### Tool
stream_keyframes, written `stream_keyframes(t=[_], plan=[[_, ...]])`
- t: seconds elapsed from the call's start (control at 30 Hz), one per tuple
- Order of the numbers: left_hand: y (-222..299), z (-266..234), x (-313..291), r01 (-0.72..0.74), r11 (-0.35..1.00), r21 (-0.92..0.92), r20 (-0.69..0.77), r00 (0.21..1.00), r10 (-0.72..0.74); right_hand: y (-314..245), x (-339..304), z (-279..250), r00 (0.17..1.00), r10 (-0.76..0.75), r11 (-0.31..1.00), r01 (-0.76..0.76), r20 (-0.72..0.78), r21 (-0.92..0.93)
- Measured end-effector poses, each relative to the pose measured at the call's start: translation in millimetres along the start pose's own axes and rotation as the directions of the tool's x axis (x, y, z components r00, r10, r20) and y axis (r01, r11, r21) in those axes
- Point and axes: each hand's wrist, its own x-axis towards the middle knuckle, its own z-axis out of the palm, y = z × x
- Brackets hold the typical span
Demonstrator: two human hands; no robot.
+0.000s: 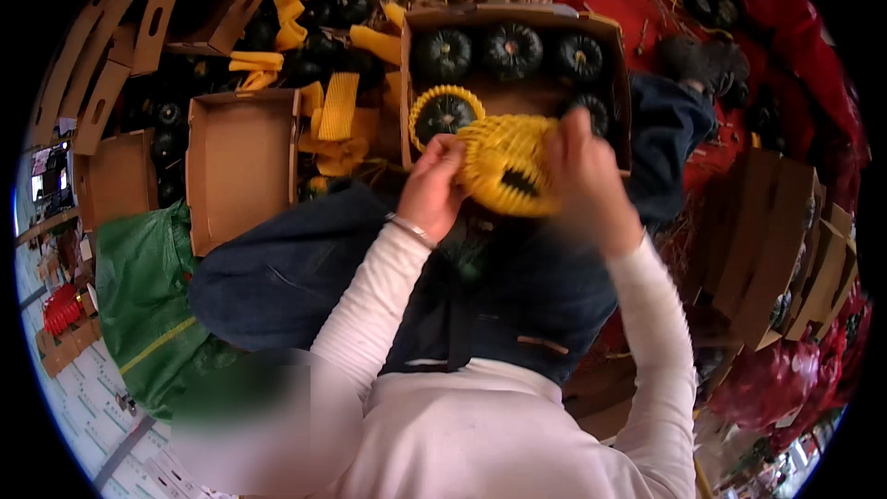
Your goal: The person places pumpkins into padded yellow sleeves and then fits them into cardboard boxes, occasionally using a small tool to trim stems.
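In front of my lap, a yellow foam net sleeve is held up between my hands, stretched round. A dark green patch shows through its opening, apparently a squash inside. My left hand pinches the sleeve's left edge. On the other side my right hand, smeared by motion, has its fingers closed at the sleeve's right edge. Just beyond is an open cardboard box. Dark green squashes line its far side, and a squash in a yellow net sits at its near left. Another squash lies partly behind my right hand.
Left of my legs stands a shallow cardboard box, beside a green plastic sack. Flat yellow foam sleeves and loose squashes lie past my left knee. Cardboard boxes stand on the right, near red sheeting.
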Motion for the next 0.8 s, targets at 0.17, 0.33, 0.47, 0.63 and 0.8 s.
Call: stream_keyframes(t=[0.17, 0.33, 0.47, 0.63, 0.8], plan=[[8.5, -34.6, -27.0, 0.118, 0.979, -0.169, 0.216, 0.973, -0.08, -36.0, -42.8, 22.8, 0.994, 0.07, 0.929, -0.033, -0.086, 0.369], [1.1, -23.8, -71.1, 0.205, 0.927, -0.315, 0.31, 0.945, -0.104, -48.8, -46.0, 26.8, 0.922, 0.286, 0.377, -0.358, 0.26, 0.854], [-26.8, -40.6, -100.1, 0.71, 0.703, -0.042, 0.758, 0.481, -0.44, -61.9, -62.8, 17.3, 0.926, 0.195, 0.241, -0.365, 0.324, 0.899], [-16.4, -41.2, -117.4, -0.075, 0.993, 0.089, 0.241, 0.969, 0.051, -77.3, -96.2, 12.8, 0.935, 0.034, 0.603, -0.3, 0.352, 0.739], [-14.9, -41.1, -124.7, 0.056, 0.991, -0.12, 0.253, 0.967, -0.025, -65.8, -96.0, 4.7, 0.887, -0.039, 0.237, -0.439, 0.46, 0.867]])
